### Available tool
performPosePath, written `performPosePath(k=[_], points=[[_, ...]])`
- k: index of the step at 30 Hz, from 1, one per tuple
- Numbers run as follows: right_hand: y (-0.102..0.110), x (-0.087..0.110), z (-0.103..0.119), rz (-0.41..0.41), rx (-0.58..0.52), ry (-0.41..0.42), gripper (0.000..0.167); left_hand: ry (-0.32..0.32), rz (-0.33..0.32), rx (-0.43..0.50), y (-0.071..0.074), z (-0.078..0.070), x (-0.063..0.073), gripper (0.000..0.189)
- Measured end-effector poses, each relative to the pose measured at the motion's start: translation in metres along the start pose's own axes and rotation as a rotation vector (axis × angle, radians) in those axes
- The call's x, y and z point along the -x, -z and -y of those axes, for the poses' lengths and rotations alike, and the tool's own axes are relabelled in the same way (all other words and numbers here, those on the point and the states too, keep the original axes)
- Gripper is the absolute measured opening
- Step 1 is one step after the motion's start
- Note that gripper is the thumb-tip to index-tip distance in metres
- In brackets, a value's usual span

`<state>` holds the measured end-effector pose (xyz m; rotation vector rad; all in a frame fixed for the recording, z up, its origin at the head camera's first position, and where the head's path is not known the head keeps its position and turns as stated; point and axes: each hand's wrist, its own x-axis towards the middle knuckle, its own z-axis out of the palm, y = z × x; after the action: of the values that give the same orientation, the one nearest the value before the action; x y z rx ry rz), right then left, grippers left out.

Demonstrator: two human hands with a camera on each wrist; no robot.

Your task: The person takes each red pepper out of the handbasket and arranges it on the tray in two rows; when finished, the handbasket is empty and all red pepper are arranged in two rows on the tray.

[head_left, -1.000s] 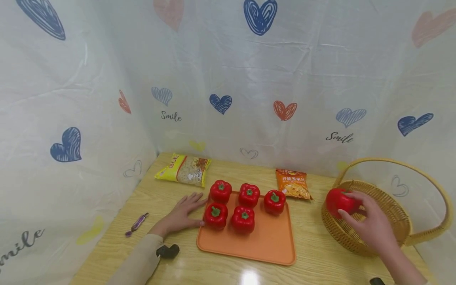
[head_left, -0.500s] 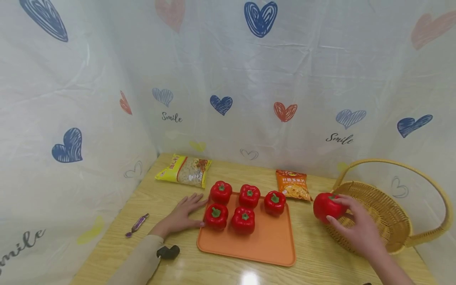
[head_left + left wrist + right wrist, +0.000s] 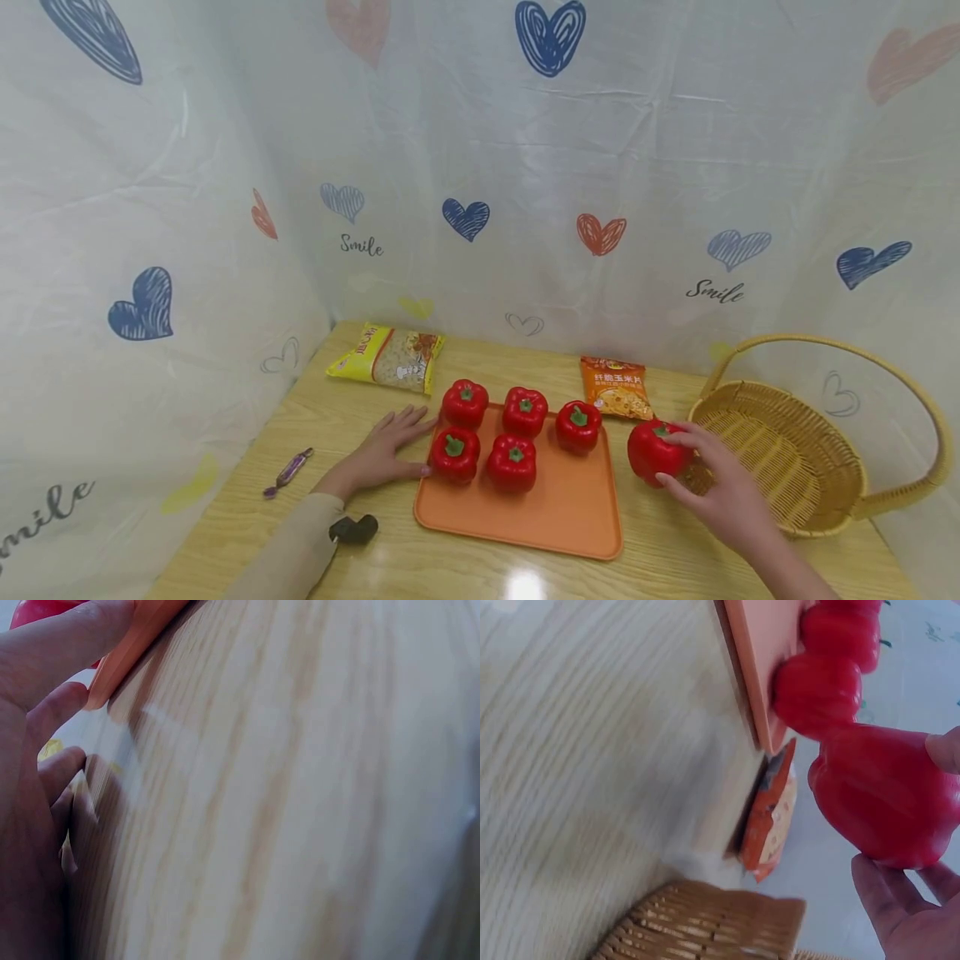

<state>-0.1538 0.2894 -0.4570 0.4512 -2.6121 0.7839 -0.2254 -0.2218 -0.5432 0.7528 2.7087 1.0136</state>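
Observation:
Between thumb and fingers, my right hand [image 3: 712, 479] grips a red bell pepper [image 3: 657, 452] with a green stem. In the right wrist view this held pepper [image 3: 889, 796] hangs above the table, between the basket and the tray. Several other red bell peppers, one of them a pepper at the right [image 3: 578, 426], sit upright on an orange tray [image 3: 555, 517], along its back and left side. My left hand [image 3: 386, 450] rests at the tray's left edge, fingers spread. The left wrist view shows its thumb [image 3: 71, 641] touching the tray's rim [image 3: 142, 649].
A wicker basket [image 3: 780, 467] with a tall handle stands at the right. Behind the tray lie an orange snack bag [image 3: 617, 388] and a yellow food packet [image 3: 390, 358]. A purple wrapped candy [image 3: 288, 473] is at the left. A heart-printed curtain [image 3: 525, 167] encloses the table.
My right hand has carried the pepper leftward from over the basket toward the tray's right edge. The left hand has stayed in place.

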Motion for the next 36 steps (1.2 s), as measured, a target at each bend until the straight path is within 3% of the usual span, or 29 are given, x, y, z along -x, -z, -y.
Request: performPosePath(k=[12, 22, 29, 36], points=[[-0.021, 0.002, 0.009, 0.029, -0.012, 0.052, 0.054, -0.013, -0.003, -0.005, 0.001, 0.0, 0.0, 0.083], [-0.042, 0.002, 0.02, 0.049, -0.138, 0.156, 0.058, -0.007, -0.007, -0.002, 0.0, 0.0, 0.0, 0.083], [-0.059, 0.002, 0.025, 0.054, -0.138, 0.228, 0.057, -0.009, -0.011, -0.005, 0.0, 0.0, 0.0, 0.084], [-0.073, 0.0, 0.033, 0.101, -0.117, 0.189, 0.056, -0.01, -0.007, -0.01, 0.001, -0.001, 0.0, 0.084]])
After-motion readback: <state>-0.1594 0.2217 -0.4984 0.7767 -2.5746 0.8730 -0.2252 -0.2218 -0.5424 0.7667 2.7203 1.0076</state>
